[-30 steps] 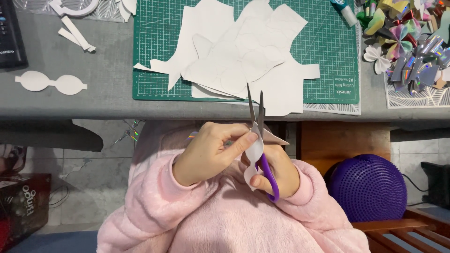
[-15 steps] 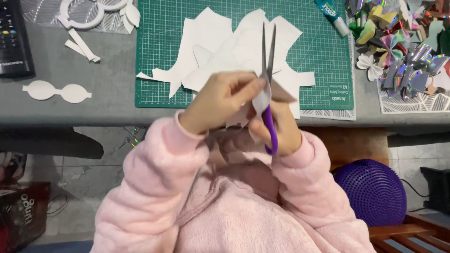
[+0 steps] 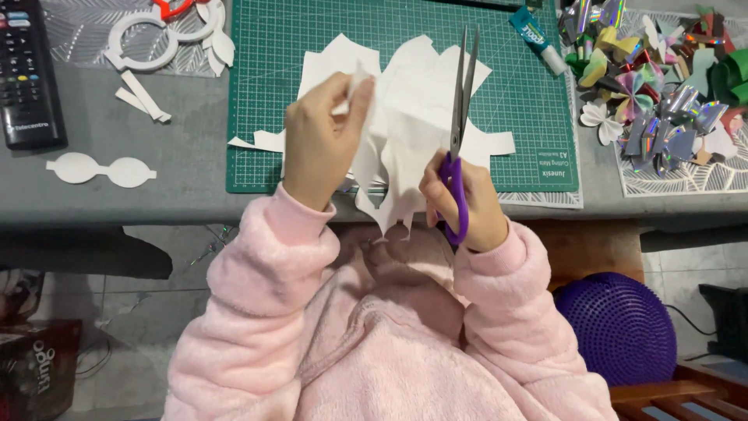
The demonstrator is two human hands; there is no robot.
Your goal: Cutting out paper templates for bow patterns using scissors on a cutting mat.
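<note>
**Two hands raised over the mat: scissors and paper lifted clear of the lap**

Two hands now work above the table edge rather than down against the pink robe, where they were a second ago. Over that second both have risen steadily, and with them the white paper piece (image 3: 393,175), which then showed only as a small scrap beside the blades and now hangs open in front of the green cutting mat (image 3: 530,93). The left hand (image 3: 319,144) is closed in a pinch on the upper corner of the paper, thumb and fingertips meeting at its top edge. The right hand (image 3: 467,203) is wrapped through the purple handles of the scissors (image 3: 461,101), whose blades point up and away, nearly shut, with only a thin gap visible toward the tips; they stand just beside the paper's right edge, and contact cannot be confirmed. As a judgement, a cut appears to have been finished and the piece lifted for inspection or turning, since the blades no longer bite into it.

Behind the held piece, more white offcuts (image 3: 343,66) lie spread on the mat. To the left on the grey table (image 3: 187,179) rest a goggle-shaped white cutout (image 3: 101,169), white paper rings (image 3: 140,43) and a black remote control (image 3: 27,74). To the right sit a glue tube (image 3: 538,39) and a heap of shiny paper bows (image 3: 654,86). A purple cushion (image 3: 627,327) lies below.
</note>
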